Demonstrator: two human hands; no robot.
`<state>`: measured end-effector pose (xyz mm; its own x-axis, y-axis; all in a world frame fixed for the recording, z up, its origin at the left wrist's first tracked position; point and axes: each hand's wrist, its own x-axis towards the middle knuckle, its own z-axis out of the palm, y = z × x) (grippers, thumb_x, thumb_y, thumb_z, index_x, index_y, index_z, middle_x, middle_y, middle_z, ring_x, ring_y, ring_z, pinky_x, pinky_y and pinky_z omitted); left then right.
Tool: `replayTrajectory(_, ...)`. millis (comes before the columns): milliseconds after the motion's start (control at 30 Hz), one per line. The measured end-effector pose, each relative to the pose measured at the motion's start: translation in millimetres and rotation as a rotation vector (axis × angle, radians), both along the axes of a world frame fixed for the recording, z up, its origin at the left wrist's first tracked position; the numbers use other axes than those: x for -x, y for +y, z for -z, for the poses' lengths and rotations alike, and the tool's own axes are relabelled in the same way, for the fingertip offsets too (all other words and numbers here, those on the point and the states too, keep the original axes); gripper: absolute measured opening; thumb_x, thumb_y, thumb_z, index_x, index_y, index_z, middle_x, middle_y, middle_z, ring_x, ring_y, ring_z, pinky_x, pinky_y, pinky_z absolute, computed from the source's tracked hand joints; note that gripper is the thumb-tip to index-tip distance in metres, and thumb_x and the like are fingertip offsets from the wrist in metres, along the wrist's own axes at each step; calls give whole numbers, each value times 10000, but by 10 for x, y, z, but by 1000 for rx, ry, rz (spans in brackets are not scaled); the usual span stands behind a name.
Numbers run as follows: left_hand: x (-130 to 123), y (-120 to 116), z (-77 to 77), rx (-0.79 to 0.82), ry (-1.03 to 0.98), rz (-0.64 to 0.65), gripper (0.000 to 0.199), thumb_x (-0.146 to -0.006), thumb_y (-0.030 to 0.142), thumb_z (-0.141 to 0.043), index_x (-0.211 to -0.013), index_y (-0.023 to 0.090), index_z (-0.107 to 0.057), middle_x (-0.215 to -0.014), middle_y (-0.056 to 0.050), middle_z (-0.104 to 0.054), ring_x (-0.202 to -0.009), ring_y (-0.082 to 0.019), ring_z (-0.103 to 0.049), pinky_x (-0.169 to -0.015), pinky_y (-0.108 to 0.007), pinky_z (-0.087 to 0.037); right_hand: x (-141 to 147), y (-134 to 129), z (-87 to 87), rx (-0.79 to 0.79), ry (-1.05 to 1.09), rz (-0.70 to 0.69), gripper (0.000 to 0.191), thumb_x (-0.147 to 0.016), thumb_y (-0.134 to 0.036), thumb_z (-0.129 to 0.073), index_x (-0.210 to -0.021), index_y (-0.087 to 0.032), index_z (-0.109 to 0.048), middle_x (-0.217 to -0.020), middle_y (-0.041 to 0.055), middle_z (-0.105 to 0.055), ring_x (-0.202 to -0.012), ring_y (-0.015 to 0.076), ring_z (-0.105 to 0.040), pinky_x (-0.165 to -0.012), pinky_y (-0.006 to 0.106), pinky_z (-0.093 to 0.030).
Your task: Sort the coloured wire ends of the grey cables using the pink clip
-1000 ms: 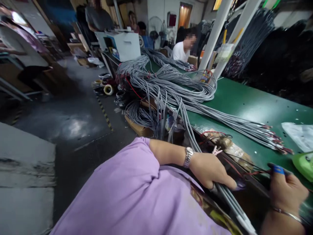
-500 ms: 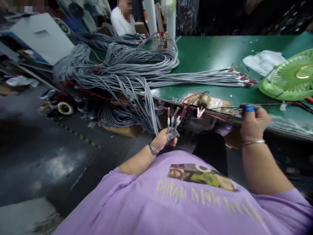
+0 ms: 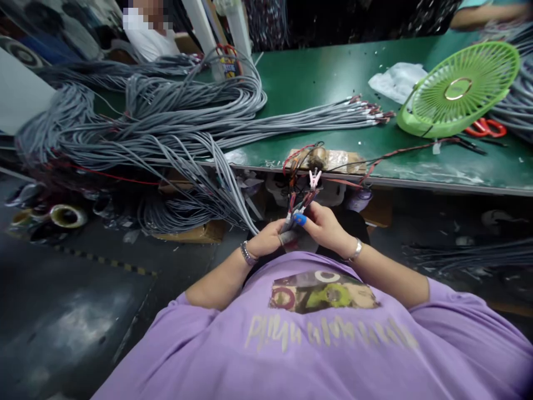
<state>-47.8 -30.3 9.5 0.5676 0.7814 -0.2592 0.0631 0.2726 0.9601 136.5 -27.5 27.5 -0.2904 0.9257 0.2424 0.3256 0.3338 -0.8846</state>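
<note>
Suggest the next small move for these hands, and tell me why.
I'd probably fan the wire ends slightly apart with the right hand while the left hand steadies the gray cables: the ends crowd together, and the right hand's blue-covered thumb lies by their base.

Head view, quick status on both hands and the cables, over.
Left hand gripping gray cables. Right hand at their wire ends. Pink clip just beyond both hands.

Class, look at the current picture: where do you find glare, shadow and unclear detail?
Head view: pale glare on the floor at lower left; a softer sheen on the green tabletop; deep shadow beneath it; held wire ends look soft; pixelation over the head of the white-shirted co-worker.
</note>
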Motion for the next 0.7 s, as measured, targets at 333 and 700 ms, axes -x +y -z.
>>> replayTrajectory(333, -131, 213, 76, 24, -109, -139, 460, -735, 589, -767, -862, 154, -688, -766, -54, -708, -662, -153, -660, -650, -288, -560, -103, 54, 84, -153, -67, 12, 146, -941, -309, -501, -938, -212, -610, -881, 84, -685, -785, 218, -618, -752, 365, -513)
replayTrajectory(700, -190, 292, 172, -13, -87, -500, 513, -725, 618, -752, -957, 160, -753, -875, -66, -756, -700, -124, -635, -623, -242, -502, -74, 195, 508, 240, 247, 26, 260, -774, -427, -761, -896, -220, -662, -857, 48, -698, -746, 196, -653, -686, 339, -565)
